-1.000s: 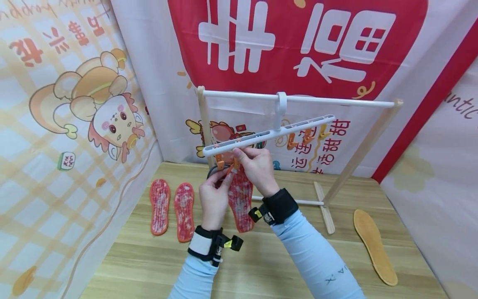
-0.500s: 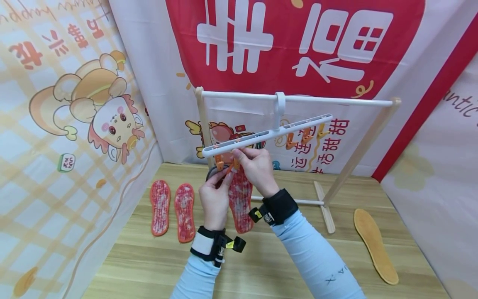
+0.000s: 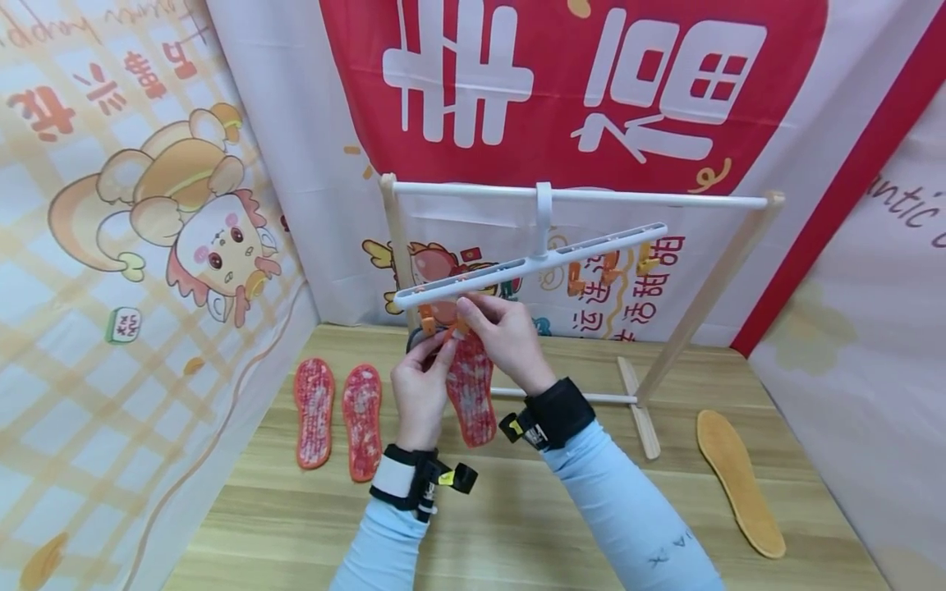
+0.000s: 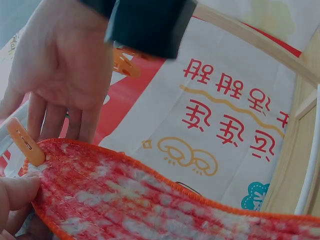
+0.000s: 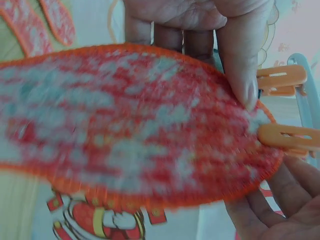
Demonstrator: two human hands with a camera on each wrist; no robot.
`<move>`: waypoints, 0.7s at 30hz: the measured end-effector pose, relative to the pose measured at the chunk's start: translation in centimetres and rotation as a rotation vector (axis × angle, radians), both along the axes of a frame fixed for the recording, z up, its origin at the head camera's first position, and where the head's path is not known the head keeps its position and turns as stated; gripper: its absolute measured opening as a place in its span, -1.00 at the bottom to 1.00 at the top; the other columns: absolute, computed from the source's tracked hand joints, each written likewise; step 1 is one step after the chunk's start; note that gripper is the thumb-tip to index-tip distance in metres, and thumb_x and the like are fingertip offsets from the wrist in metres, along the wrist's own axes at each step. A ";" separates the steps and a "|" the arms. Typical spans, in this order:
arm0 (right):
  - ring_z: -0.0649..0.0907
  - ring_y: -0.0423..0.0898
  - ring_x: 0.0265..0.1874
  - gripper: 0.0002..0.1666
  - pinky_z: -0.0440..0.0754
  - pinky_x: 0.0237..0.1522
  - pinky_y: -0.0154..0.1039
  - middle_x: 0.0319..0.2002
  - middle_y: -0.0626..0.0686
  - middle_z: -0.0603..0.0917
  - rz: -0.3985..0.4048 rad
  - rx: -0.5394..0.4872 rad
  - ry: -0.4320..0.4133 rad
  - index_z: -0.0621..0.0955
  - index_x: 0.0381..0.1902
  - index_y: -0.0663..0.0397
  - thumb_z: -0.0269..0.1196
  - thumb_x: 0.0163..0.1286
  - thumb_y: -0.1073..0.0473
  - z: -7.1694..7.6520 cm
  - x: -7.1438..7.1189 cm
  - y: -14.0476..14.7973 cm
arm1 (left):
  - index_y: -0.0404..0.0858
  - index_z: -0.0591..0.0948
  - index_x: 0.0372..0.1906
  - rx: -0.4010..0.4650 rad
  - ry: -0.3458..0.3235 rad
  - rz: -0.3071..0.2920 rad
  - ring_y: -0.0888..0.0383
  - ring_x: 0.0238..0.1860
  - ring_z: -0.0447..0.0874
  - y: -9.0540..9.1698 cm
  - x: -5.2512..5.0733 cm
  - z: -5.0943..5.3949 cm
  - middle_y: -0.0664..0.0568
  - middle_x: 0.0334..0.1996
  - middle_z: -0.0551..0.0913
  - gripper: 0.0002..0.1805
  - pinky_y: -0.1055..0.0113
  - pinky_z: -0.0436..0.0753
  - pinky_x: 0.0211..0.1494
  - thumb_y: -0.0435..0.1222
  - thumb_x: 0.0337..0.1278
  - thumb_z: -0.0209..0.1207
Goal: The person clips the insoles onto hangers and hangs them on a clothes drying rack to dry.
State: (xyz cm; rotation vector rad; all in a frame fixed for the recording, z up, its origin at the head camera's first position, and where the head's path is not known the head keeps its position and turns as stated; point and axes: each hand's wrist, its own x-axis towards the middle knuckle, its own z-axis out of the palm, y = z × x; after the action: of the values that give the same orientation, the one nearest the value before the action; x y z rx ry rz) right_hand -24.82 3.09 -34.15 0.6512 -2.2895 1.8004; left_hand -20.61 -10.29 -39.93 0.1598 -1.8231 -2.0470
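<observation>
A red-and-white insole with orange edging (image 3: 473, 402) hangs below the left part of a white hanger (image 3: 517, 267). An orange clip (image 5: 287, 136) bites its upper end. My left hand (image 3: 417, 402) pinches the insole's edge beside that clip, thumb on the face in the right wrist view. My right hand (image 3: 510, 341) is at the clip's other side; in the left wrist view its fingers (image 4: 75, 120) reach behind the insole and no finger shows on the clip. A second orange clip (image 3: 427, 318) hangs to the left, above a dark curved edge mostly hidden by my left hand.
The hanger hooks over a rack's white rail (image 3: 650, 197) and tilts up rightward. Several clips (image 3: 609, 267) hang on its right half. Two red insoles (image 3: 314, 414) lie on the table at left, a tan insole (image 3: 739, 484) at right. A wooden rack leg (image 3: 639, 410) stands on the table.
The insole's lower end has swung slightly up and left. The hanger's right end has shifted a little to the right against the rack. Both hands stay near the clip.
</observation>
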 end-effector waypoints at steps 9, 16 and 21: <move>0.64 -0.02 0.10 -0.40 0.59 0.13 -0.10 0.18 0.11 0.63 -0.040 0.220 0.065 0.49 0.34 0.08 0.13 0.50 -0.13 -0.2 1.8 3.8 | -0.17 0.70 0.05 -0.035 0.017 0.035 0.13 -0.05 0.62 -0.9 -1.4 -0.2 0.06 -0.02 0.67 -0.70 0.26 0.63 0.01 -0.17 0.26 0.30; 0.66 -0.06 0.04 -0.48 0.58 0.14 -0.07 0.11 0.08 0.67 -0.084 0.261 0.085 0.56 0.27 0.07 0.13 0.52 -0.09 -1.2 3.3 8.2 | -0.19 0.69 0.06 -0.037 0.018 0.030 0.13 -0.05 0.62 -1.2 -2.0 0.1 0.05 -0.04 0.69 -0.69 0.31 0.63 -0.02 -0.18 0.27 0.29; 0.69 -0.07 -0.03 -0.54 0.66 0.00 -0.04 0.02 0.04 0.72 -0.162 0.294 0.103 0.63 0.18 0.05 0.13 0.52 -0.08 -2.5 4.6 11.1 | -0.20 0.67 0.06 -0.035 0.012 0.009 0.11 -0.04 0.61 -0.9 -2.3 0.2 0.03 -0.04 0.68 -0.68 0.30 0.62 0.00 -0.18 0.27 0.29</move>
State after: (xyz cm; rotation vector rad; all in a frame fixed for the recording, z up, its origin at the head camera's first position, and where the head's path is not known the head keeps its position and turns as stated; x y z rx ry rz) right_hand -20.22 14.19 -36.64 0.5652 -2.4788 1.3425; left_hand -22.87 -11.23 -39.77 0.1456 -1.8472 -2.0041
